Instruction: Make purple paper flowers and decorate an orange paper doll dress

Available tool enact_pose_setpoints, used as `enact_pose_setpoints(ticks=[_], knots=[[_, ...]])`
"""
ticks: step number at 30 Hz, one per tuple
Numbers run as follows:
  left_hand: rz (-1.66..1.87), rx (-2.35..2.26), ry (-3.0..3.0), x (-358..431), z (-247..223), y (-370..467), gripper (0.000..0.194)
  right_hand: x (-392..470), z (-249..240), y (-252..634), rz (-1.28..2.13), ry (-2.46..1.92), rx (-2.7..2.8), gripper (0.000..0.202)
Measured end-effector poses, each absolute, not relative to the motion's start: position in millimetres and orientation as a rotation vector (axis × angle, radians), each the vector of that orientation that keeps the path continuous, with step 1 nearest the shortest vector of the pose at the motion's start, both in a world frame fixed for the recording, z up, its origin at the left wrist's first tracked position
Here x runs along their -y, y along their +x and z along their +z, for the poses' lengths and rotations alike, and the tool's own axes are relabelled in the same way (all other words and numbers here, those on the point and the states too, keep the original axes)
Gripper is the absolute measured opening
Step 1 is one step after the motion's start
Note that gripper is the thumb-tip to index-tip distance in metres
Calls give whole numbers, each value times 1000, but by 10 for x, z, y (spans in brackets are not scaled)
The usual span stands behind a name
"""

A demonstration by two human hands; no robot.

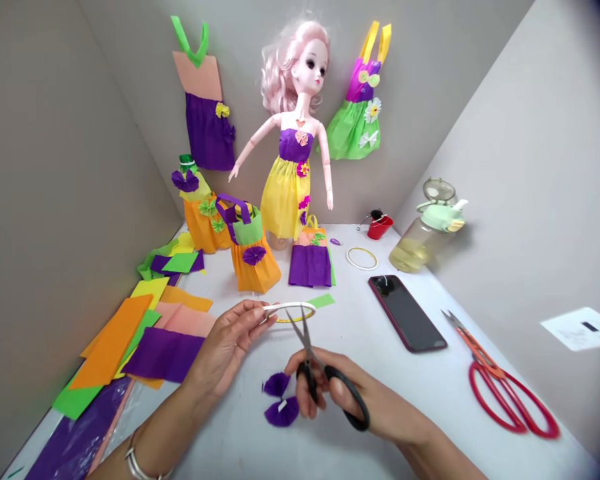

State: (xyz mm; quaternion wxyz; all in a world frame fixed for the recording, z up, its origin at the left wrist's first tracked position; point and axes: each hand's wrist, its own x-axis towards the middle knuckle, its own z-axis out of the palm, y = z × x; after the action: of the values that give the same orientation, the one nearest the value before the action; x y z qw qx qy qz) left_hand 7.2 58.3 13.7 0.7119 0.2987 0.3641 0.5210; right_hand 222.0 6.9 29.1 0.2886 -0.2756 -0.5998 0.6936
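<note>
My left hand [233, 343] pinches a thin roll of white tape [307, 309] at its left side, held up above the table. My right hand [347, 383] has its fingers in the black handles of small scissors [307, 341]. Their blades are parted, pointing up, with the tips at the roll's right part; whether they touch the tape I cannot tell. Below, between my hands, lies a purple pleated bow [283, 415] with a small white strip at its middle. A light green scrap [323, 301] rests just behind the roll.
Coloured sheets [165, 353] pile up at left. Behind stand a doll [286, 193] and small dressed figures [254, 267]. To the right are another tape ring [349, 260], a phone [407, 313], a bottle [420, 240] and red-handled scissors [497, 373]. Walls enclose the table.
</note>
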Motion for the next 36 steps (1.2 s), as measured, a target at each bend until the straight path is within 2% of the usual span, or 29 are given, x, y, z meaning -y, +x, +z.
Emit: enact_pose_setpoints(ticks=[9, 18, 26, 36], knots=[[1134, -785, 673, -460, 199, 141, 8, -105, 156, 2077, 1960, -716, 1478, 69], [1034, -818, 703, -405, 205, 195, 9, -95, 137, 2040, 1860, -762, 1374, 70], [1042, -828, 677, -423, 175, 182, 11, -83, 139, 2050, 1715, -893, 1398, 55], [1062, -848, 751, -463, 132, 151, 10, -146, 324, 2225, 2064, -686, 1543, 74]])
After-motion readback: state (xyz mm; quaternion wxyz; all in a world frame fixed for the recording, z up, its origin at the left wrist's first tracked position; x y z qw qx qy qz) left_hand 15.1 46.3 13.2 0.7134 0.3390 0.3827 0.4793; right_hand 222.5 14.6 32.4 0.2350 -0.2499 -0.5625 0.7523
